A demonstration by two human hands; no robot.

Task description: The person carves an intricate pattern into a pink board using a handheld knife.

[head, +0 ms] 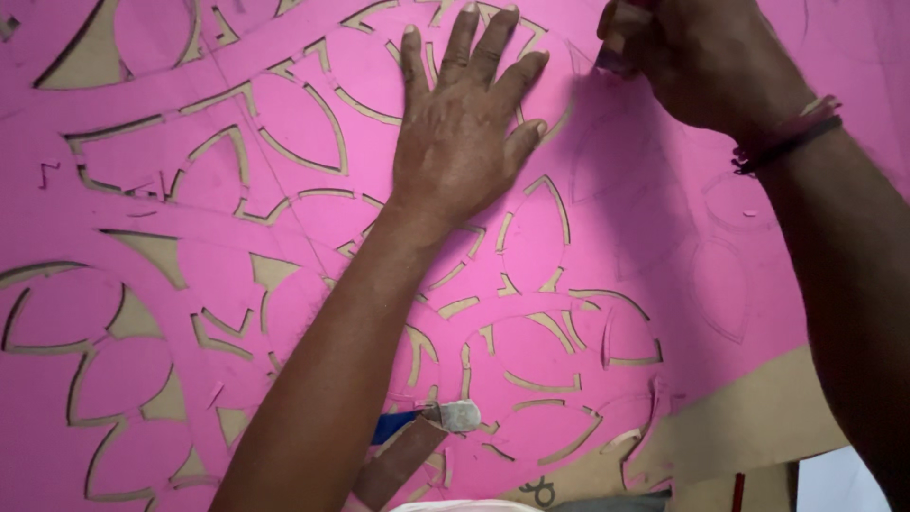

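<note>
A large pink foam sheet with a cut-out petal and leaf pattern fills the view, brown board showing through the cuts. My left hand lies flat on it near the top centre, fingers spread, pressing it down. My right hand is at the top right, fingers closed around a small cutting tool whose tip meets the sheet just right of my left fingertips. Faint pencilled petal outlines lie uncut on the right part of the sheet. Cord bracelets circle my right wrist.
Brown cardboard sticks out from under the sheet at the bottom right. A blue-handled tool with a taped end lies on the sheet at the bottom centre beside a brown strip. Small pink offcuts are scattered about.
</note>
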